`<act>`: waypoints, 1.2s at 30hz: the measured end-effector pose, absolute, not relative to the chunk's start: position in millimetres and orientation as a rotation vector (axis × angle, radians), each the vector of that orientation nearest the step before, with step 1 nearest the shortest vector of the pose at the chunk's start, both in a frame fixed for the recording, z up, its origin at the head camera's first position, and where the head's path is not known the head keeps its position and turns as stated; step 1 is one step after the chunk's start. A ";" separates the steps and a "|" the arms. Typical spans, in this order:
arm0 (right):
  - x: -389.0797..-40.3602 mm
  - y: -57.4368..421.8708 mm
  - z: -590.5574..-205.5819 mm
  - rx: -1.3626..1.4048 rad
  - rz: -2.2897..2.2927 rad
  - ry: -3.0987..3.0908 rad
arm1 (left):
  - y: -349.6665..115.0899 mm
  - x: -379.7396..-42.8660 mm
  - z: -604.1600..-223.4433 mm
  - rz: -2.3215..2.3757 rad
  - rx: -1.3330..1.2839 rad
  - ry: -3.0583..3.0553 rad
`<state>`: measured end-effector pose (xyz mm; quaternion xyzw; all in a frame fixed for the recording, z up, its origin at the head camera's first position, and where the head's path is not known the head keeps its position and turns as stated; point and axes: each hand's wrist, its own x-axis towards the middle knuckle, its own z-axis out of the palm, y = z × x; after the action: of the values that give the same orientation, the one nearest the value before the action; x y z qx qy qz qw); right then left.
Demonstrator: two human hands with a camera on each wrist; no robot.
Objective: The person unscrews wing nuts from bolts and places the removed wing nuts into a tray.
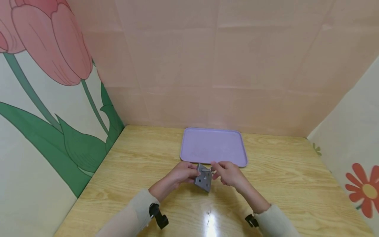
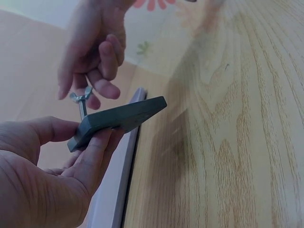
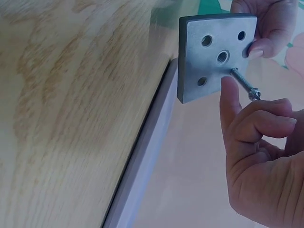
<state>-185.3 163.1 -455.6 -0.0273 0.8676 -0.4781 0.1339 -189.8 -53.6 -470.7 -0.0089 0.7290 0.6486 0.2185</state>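
My left hand (image 1: 184,171) grips a square grey metal plate (image 3: 194,59) by one edge, thumb on one face and fingers on the other. Several round holes pierce the plate, and the middle one is threaded. A thin wing screw (image 2: 82,105) stands out from one corner hole, its winged head away from the plate. Beside that head is my right hand (image 1: 228,173), one finger extended along the screw and the others loosely bent. In the left wrist view the wings show uncovered in front of its fingertips, with no pinch visible; whether a finger touches them is unclear.
Behind the hands a shallow lilac tray (image 1: 212,144) lies on the wood-grain table (image 1: 142,148). A plain peach backdrop (image 1: 207,65) rises at the table's back edge, with flower-printed panels at both sides. Dark straps with small mounts sit on both wrists.
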 end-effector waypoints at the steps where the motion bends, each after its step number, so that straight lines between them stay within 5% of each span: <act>1: -185.4 163.2 -455.7 -0.074 -1.383 2.508 | -53.5 -189.8 -470.7 1.797 -0.023 2.016; 36: -183.2 165.3 -451.1 -0.193 -1.273 2.530 | -55.8 -189.3 -471.3 1.763 -0.026 2.046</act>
<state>-183.2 165.3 -451.1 -0.0671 0.8810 -0.4434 0.1509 -189.3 -55.8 -471.3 -0.0093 0.7391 0.6371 0.2186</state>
